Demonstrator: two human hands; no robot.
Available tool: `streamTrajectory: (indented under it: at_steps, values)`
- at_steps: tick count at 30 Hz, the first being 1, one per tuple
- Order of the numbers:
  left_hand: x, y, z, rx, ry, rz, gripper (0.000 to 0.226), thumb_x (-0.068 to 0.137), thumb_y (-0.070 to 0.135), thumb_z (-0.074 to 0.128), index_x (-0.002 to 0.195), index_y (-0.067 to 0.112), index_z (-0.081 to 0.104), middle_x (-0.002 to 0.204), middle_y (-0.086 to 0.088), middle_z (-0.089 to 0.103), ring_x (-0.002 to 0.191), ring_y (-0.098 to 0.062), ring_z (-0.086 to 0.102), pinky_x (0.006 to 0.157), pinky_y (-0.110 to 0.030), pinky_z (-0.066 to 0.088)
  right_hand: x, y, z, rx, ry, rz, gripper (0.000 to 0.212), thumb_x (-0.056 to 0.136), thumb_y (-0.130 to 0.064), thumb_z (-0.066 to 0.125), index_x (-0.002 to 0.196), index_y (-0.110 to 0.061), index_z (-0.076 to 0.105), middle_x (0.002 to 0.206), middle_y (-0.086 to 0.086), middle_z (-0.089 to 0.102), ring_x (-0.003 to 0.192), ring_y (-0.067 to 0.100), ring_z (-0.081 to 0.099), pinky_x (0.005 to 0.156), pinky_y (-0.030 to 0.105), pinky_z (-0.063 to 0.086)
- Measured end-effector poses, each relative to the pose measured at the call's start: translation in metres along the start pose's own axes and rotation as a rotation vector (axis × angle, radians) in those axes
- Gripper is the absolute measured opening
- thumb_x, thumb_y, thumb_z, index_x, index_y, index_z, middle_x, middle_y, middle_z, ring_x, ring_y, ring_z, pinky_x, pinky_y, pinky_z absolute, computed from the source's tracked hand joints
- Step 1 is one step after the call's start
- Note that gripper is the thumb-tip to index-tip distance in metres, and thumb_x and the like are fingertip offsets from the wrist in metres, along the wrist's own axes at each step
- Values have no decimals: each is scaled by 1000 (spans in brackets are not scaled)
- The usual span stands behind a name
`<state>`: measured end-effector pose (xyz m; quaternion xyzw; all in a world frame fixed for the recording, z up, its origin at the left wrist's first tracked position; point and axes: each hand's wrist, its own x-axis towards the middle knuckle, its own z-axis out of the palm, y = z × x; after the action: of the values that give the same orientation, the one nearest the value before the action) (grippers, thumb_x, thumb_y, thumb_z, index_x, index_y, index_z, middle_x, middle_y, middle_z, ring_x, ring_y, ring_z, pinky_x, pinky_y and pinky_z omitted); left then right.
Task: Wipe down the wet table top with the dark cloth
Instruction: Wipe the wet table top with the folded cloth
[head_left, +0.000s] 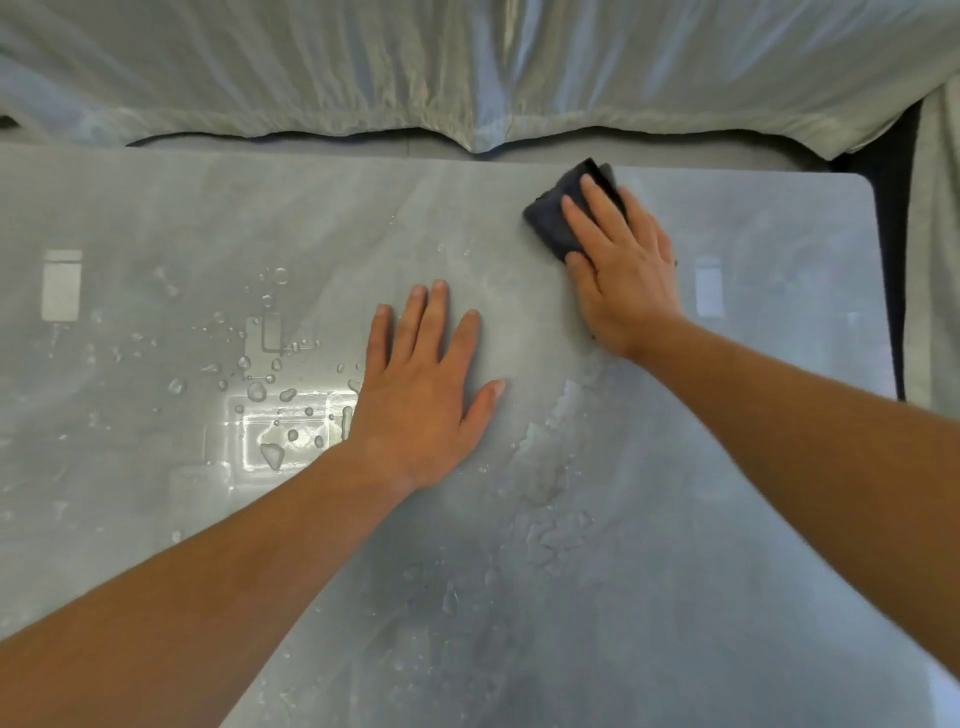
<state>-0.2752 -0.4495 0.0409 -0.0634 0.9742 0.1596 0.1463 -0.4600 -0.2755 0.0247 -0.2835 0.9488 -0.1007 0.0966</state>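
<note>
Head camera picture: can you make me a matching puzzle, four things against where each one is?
1 dark cloth
2 left hand
3 water drops
4 pale sheet

A beyond the far edge of the table top
B under the right hand
C flat on the table top, holding nothing
D beaded left of the left hand

Pairs: 1-B, 2-C, 3-D, 4-A.

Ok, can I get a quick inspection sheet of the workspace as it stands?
Surface: grey table top, water drops on the left part, smeared wet streak right of centre.
Job's things: dark cloth, folded, near the far edge.
Clutter: nothing seen.
Hands: left hand flat on the table, fingers spread; right hand presses on the cloth with straight fingers.
Cables: nothing seen.
Surroundings: pale creased fabric beyond the far edge.
</note>
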Motion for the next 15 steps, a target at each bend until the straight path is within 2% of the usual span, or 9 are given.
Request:
streamTrajectory:
  at_steps: [2,3,7,8,9,11,13,14,15]
  values:
    - [-12,3,2,-13,10,-3,74,99,59,17,159,17,19,168,-16,-4,155,-30,-11,123,-52,-9,-19,-27,12,21,84,139,54,104,-37,34,157,-28,31,168,-4,18,154,29,12,123,46,12]
    - [-19,4,4,-21,6,-7,74,99,58,18,159,16,20,168,-17,-3,155,-30,-10,123,-52,-8,-34,-36,18,3,86,120,54,104,-37,34,157,-27,32,168,-3,19,154,29,12,122,47,13]
    - [-46,5,15,5,-25,-2,74,99,58,17,159,16,19,168,-17,-4,155,-30,-12,123,-54,-2,-77,-15,16,-79,-48,-277,54,103,-38,36,155,-24,38,166,0,26,153,32,18,121,49,20]
    - [-51,4,17,14,-30,2,73,99,59,16,159,17,18,168,-17,-5,155,-30,-12,123,-55,-1,-75,-3,12,-87,-61,-319,54,103,-38,36,154,-23,38,165,0,27,153,32,19,121,50,21]
    - [-53,2,19,19,-32,8,73,99,59,15,160,18,16,168,-16,-5,155,-30,-13,123,-55,0,-72,5,9,-78,-50,-282,54,103,-38,36,154,-24,38,165,0,26,153,31,19,121,51,21]
    - [-53,-2,20,14,-28,23,72,99,59,13,160,20,15,169,-13,-7,154,-28,-14,123,-54,0,-68,6,9,-2,14,-24,54,103,-38,37,156,-26,35,167,-2,23,154,28,15,122,51,18]
    - [-53,-8,20,2,-32,32,72,99,60,13,161,23,13,169,-10,-9,154,-25,-16,123,-52,-3,-82,-24,20,53,111,218,54,103,-37,38,156,-27,34,167,-2,21,154,28,14,124,48,14]
    - [-53,-10,20,3,-34,36,73,98,60,13,161,23,12,169,-10,-11,154,-25,-17,123,-51,-4,-96,-40,27,46,138,242,55,102,-36,40,155,-26,35,167,-2,23,154,29,15,124,47,13]
    - [-53,-11,20,5,-40,41,74,98,61,13,161,23,11,168,-10,-12,154,-25,-18,123,-50,-4,-114,-53,35,24,137,191,54,101,-35,41,155,-25,37,166,-1,24,153,30,17,123,47,13]
